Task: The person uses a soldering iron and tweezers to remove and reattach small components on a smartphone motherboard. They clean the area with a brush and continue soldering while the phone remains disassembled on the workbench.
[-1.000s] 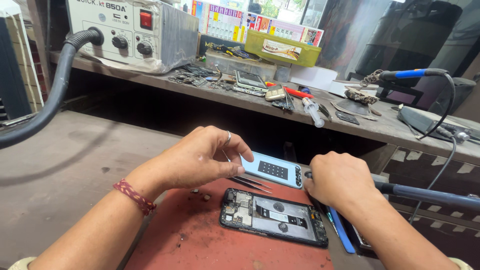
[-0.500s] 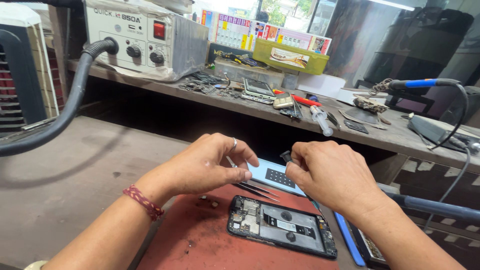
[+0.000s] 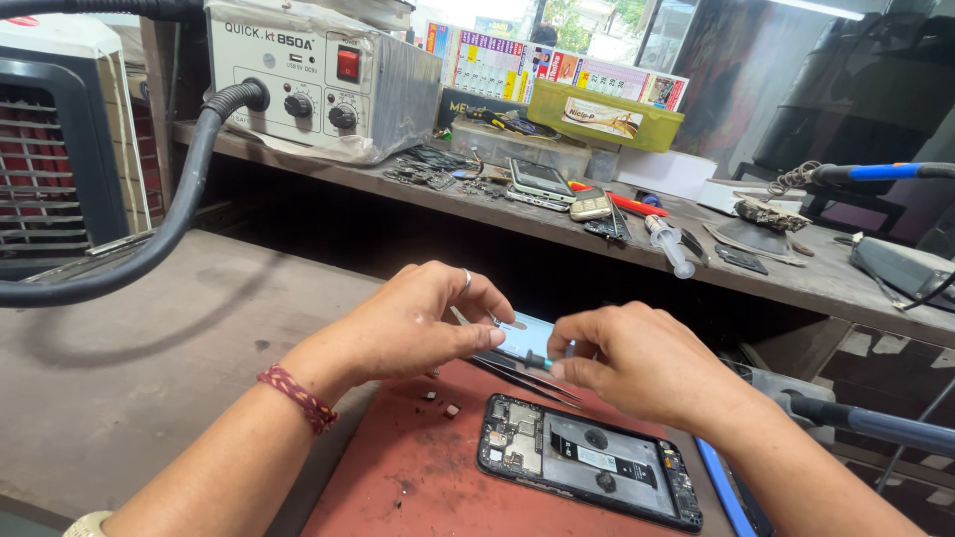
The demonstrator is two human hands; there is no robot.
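My left hand [image 3: 418, 323], with a ring and a red braided wristband, hovers over the back of a red work mat [image 3: 398, 477]. Its thumb and fingers pinch at the dark tip of a small screwdriver [image 3: 535, 360] with a teal collar. My right hand [image 3: 637, 363] grips the other end of that tool. Just below the hands lie metal tweezers [image 3: 527, 381]. Behind the hands a light-blue phone [image 3: 519, 333] lies mostly hidden. Nearer to me on the mat is an opened black phone [image 3: 587, 462] with its circuit board showing.
A hot-air rework station [image 3: 308, 80] stands on the back shelf [image 3: 846, 283], its thick black hose [image 3: 179, 219] curving left. The shelf carries phone parts, a syringe [image 3: 671, 249], a green box [image 3: 607, 114] and a blue-handled soldering iron [image 3: 875, 171]. A blue-grey handle [image 3: 865, 423] pokes in at right.
My right hand has moved left from the mat's right side until it meets my left hand over the light-blue phone. The small screwdriver now spans between both hands.
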